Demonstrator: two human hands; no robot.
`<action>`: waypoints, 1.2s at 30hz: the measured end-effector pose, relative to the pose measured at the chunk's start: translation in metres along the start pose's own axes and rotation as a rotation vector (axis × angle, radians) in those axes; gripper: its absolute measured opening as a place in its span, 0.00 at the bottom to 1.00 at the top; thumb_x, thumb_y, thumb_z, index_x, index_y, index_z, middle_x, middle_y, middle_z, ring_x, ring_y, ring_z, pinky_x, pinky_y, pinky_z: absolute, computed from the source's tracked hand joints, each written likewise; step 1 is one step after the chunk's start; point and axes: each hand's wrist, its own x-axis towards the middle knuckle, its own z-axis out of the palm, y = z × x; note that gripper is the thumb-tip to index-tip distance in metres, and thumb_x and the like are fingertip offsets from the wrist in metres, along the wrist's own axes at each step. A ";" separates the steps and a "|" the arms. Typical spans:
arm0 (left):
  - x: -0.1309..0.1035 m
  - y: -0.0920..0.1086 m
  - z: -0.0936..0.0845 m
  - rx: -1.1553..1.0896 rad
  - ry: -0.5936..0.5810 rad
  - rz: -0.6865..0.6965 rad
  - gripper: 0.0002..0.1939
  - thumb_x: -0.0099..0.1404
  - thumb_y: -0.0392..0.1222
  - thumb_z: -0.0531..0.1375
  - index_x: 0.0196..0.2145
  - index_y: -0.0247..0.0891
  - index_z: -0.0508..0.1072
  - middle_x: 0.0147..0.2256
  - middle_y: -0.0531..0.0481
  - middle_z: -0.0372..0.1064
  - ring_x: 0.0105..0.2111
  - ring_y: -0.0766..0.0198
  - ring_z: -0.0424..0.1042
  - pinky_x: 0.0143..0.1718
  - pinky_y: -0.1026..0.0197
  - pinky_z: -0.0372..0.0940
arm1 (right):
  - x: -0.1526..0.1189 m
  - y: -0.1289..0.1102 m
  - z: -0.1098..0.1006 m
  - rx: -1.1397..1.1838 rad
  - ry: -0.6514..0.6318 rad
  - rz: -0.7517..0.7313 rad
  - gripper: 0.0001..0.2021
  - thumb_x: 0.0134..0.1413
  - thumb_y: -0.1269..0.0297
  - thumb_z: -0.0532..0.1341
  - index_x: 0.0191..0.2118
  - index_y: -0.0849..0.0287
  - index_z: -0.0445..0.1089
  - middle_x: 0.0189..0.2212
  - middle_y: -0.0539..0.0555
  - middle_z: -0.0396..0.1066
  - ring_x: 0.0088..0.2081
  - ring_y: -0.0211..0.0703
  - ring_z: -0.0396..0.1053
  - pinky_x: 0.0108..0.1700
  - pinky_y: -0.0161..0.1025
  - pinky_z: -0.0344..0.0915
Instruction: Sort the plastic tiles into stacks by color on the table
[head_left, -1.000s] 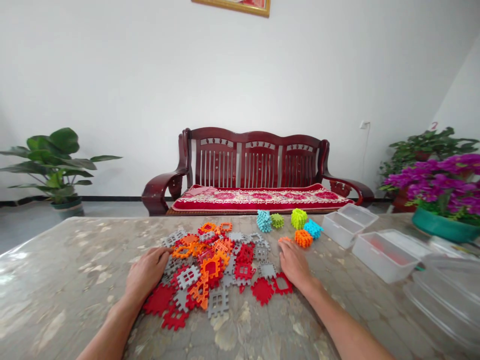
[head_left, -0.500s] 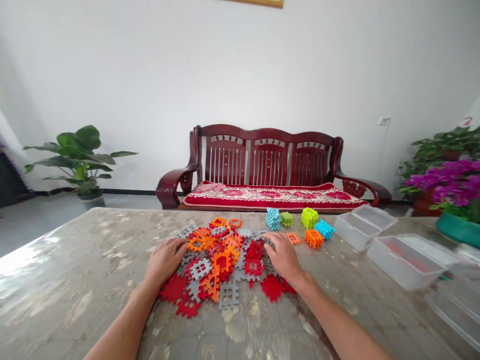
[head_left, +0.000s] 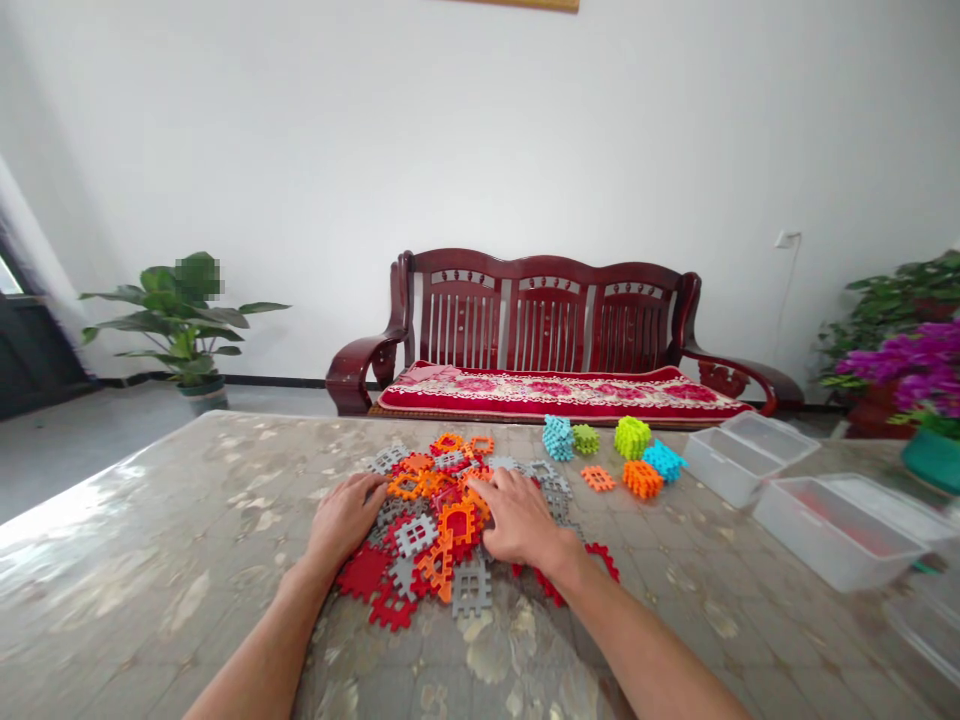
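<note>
A loose heap of flat plastic interlocking tiles in red, orange and grey lies on the table in front of me. My left hand (head_left: 346,518) rests at the heap's left edge, its fingers loosely stretched over the grey tiles and gripping nothing visible. Over the right half of the heap is my right hand (head_left: 517,515), fingers extended and apart, the tips touching or close to an orange tile (head_left: 475,485). A red tile (head_left: 364,572) and a grey window tile (head_left: 471,588) lie along the near edge. My right hand and wrist hide several red tiles.
Stacks of blue (head_left: 558,438), lime green (head_left: 632,437) and orange tiles (head_left: 642,480) stand at the back right, beside a single orange tile (head_left: 598,478). Clear plastic boxes (head_left: 840,530) sit farther right. A wooden bench (head_left: 540,310) is behind the table.
My right hand has moved left from the heap's right edge onto its middle. My left hand stays at the left edge. The camera view has shifted slightly left.
</note>
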 end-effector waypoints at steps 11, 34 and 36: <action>0.001 -0.003 0.003 0.001 0.021 0.008 0.22 0.68 0.51 0.47 0.45 0.46 0.78 0.51 0.48 0.76 0.51 0.56 0.73 0.54 0.58 0.63 | -0.009 0.009 -0.010 -0.023 0.114 0.026 0.22 0.46 0.61 0.65 0.50 0.54 0.69 0.47 0.56 0.68 0.49 0.50 0.64 0.51 0.44 0.59; 0.007 -0.015 0.011 0.024 0.025 0.039 0.24 0.68 0.53 0.46 0.45 0.44 0.78 0.51 0.48 0.76 0.51 0.55 0.73 0.54 0.59 0.64 | -0.093 0.205 -0.019 -0.096 0.444 0.936 0.30 0.50 0.48 0.61 0.57 0.58 0.68 0.47 0.62 0.72 0.47 0.58 0.70 0.44 0.47 0.66; 0.008 -0.016 0.011 0.018 0.036 0.043 0.23 0.68 0.52 0.46 0.45 0.44 0.79 0.50 0.48 0.76 0.50 0.55 0.74 0.54 0.59 0.64 | -0.093 0.206 -0.017 -0.098 0.430 0.924 0.28 0.51 0.52 0.60 0.57 0.58 0.68 0.47 0.62 0.72 0.47 0.57 0.70 0.46 0.46 0.65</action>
